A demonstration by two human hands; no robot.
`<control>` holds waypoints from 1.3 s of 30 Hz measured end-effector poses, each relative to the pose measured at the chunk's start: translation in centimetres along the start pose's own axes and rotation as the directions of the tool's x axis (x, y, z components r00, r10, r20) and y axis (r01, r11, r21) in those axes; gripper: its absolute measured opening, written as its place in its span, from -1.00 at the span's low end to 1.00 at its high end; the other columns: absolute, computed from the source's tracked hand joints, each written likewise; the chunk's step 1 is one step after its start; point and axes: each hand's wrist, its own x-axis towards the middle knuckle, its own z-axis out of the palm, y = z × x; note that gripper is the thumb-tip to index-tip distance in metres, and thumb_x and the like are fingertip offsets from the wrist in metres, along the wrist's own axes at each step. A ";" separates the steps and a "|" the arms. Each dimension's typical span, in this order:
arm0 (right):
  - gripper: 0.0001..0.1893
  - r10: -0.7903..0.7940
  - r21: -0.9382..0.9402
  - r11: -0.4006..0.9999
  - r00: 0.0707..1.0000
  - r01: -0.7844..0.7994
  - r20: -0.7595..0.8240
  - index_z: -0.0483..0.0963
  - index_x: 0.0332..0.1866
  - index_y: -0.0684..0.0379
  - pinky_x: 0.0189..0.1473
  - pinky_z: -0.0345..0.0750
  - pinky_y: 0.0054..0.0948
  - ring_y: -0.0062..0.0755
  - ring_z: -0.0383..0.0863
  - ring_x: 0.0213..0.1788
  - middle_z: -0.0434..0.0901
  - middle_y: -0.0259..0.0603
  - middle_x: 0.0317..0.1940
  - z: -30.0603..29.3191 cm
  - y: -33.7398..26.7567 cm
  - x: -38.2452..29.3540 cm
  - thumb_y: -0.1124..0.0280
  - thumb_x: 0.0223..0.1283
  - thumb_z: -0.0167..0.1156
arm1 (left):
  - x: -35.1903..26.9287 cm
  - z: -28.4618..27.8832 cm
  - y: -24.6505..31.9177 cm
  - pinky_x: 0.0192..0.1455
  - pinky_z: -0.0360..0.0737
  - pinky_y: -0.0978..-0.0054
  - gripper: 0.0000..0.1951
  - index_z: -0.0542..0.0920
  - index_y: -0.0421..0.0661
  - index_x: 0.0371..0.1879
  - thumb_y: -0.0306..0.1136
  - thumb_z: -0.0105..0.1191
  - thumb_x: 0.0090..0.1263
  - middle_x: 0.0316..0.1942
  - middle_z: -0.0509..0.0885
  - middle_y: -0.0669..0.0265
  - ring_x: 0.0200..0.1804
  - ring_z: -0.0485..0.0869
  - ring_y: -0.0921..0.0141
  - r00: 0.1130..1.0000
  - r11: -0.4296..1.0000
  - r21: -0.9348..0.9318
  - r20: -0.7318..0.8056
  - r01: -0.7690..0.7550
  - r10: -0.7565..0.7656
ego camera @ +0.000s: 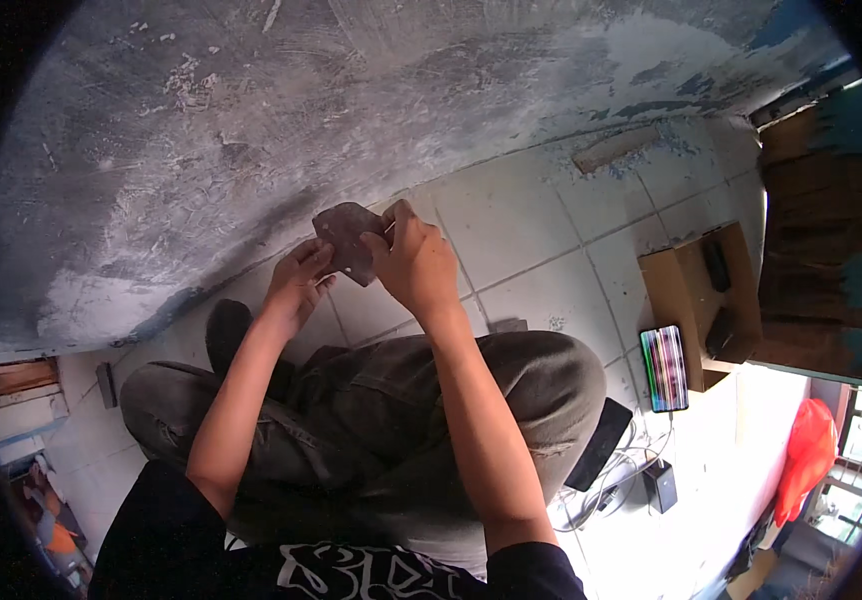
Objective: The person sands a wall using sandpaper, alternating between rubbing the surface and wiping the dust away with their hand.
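Observation:
Both hands hold a dark, flat, somewhat creased piece, possibly sandpaper, with a few pale specks on it. My left hand grips its lower left edge between thumb and fingers. At its right edge, my right hand holds it with the thumb across the near face. The piece is above the tiled floor, close to the foot of a grey, patchy wall with scraped, peeling paint. My crossed legs in dark trousers lie below the hands.
An open cardboard box with dark items stands at the right. Beside it lie a phone with a striped screen, a dark flat device, cables and a black adapter. A wooden strip and paint flakes lie along the wall. A red cloth hangs far right.

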 end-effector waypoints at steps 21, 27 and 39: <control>-0.69 0.037 -0.049 0.998 0.990 -0.031 0.134 0.45 -0.52 0.29 -0.37 0.49 -0.24 0.00 0.57 -0.45 0.55 0.00 -0.58 -0.7 0.1 0.2 0.23 -0.21 0.29 | -0.1 0.3 -0.3 -0.40 0.39 0.58 -0.72 0.40 -0.04 -0.57 -0.29 0.27 0.11 -0.53 0.52 0.40 -0.48 0.47 0.55 0.994 0.993 0.114 -0.109 0.041 -0.028; -0.68 -0.025 -0.120 0.992 0.990 0.042 0.141 0.43 -0.53 0.28 -0.35 0.49 -0.20 0.00 0.56 -0.44 0.53 0.00 -0.60 -0.4 0.3 -0.4 0.21 -0.22 0.27 | 0.1 0.0 -0.2 -0.46 0.42 0.59 -0.71 0.43 -0.11 -0.51 -0.27 0.29 0.07 -0.55 0.53 0.36 -0.51 0.49 0.54 0.983 0.904 0.426 -0.149 -0.030 0.103; -0.83 -0.051 -0.174 0.982 0.994 0.068 0.099 0.41 -0.53 0.17 -0.42 0.47 -0.17 -0.01 0.56 -0.45 0.53 -0.10 -0.60 -0.3 0.9 -0.3 0.34 -0.16 0.22 | 0.5 0.4 -1.1 -0.45 0.41 0.60 -0.57 0.39 -0.22 -0.28 -0.29 0.33 0.01 -0.61 0.48 0.37 -0.52 0.50 0.52 0.962 0.964 0.254 -0.233 -0.082 0.143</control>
